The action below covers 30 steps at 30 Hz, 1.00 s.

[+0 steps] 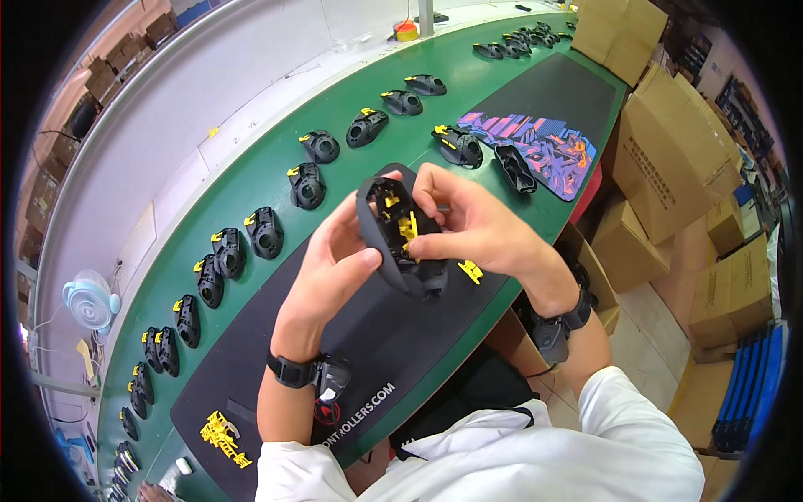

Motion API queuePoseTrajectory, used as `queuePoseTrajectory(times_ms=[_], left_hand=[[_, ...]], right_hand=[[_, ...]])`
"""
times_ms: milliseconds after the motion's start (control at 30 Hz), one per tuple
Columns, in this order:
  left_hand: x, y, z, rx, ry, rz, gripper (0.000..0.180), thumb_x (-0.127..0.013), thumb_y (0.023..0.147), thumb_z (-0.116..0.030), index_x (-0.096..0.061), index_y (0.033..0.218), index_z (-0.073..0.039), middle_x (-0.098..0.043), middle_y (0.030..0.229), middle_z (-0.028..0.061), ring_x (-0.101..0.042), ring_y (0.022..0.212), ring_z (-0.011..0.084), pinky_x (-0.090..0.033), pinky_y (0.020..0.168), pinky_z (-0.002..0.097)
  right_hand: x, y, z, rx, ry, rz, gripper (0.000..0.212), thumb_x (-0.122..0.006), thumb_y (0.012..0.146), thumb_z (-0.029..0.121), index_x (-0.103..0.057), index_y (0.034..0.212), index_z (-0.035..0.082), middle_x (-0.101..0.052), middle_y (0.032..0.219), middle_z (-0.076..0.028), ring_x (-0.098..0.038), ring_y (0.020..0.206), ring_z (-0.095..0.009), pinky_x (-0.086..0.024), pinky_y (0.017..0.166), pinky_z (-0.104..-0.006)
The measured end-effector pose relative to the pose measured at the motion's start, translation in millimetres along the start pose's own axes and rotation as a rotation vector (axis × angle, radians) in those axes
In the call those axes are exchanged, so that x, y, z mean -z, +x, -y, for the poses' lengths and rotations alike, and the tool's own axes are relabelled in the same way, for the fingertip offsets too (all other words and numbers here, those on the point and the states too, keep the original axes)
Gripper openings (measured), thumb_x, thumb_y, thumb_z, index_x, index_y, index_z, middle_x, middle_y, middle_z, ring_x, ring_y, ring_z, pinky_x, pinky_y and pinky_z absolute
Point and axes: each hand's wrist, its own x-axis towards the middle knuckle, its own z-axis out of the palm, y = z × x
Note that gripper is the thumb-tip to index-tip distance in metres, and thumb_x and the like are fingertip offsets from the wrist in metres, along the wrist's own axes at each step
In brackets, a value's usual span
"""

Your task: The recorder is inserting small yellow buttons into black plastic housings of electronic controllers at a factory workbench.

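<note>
One black shell (pixel 378 243) sits between left hand (pixel 328 266), gripping it, and right hand (pixel 478 227), pinching its yellow piece (pixel 407 227).

The table (pixel 360 167) is lit brightly and evenly, with only soft shadows cast. The sleeve (pixel 627 439) on its near side is almost bleached. Around the table, straight edges are bent and corners blackened.
</note>
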Motion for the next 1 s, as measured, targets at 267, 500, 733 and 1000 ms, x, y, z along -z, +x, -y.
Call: queuePoseTrajectory(times_ms=[267,500,733,1000], left_hand=[[9.6,2.4,16.3,-0.117,0.006,-0.084,0.086,-0.076,0.081,-0.015,-0.032,0.153,-0.002,-0.049,0.142,0.0110,-0.054,0.128,0.0218,-0.048,0.104,0.0382],[-15.4,3.5,2.7,-0.251,0.266,-0.088,0.089,-0.075,0.079,-0.005,-0.027,0.155,-0.005,-0.047,0.141,0.0131,-0.053,0.128,0.0220,-0.046,0.106,0.0386],[-16.6,-0.3,5.6,-0.277,0.245,-0.111,0.091,-0.076,0.078,-0.005,-0.026,0.155,-0.005,-0.046,0.143,0.0132,-0.052,0.130,0.0226,-0.047,0.106,0.0392],[-23.0,-2.2,7.9,-0.341,0.376,-0.128,0.092,-0.076,0.078,-0.004,-0.026,0.155,-0.004,-0.044,0.146,0.0137,-0.051,0.131,0.0235,-0.048,0.105,0.0395]], right_hand=[[-18.9,0.4,-9.2,0.249,-0.412,-0.394,0.022,-0.077,0.083,0.003,-0.065,0.102,0.004,-0.062,0.096,-0.001,-0.057,0.086,-0.011,-0.047,0.069,-0.0240],[-25.8,0.9,-10.8,0.547,-0.652,-0.636,0.016,-0.076,0.080,0.000,-0.072,0.094,0.006,-0.069,0.082,-0.006,-0.065,0.070,-0.017,-0.049,0.060,-0.0275],[-34.0,-2.4,-1.6,0.567,-0.777,-0.662,0.015,-0.076,0.080,0.000,-0.073,0.093,0.006,-0.070,0.082,-0.006,-0.066,0.067,-0.018,-0.051,0.059,-0.0284],[-32.7,-9.1,-1.2,0.610,-0.812,-0.664,0.024,-0.075,0.080,-0.004,-0.077,0.102,0.007,-0.070,0.084,-0.008,-0.068,0.069,-0.020,-0.053,0.058,-0.0290]])
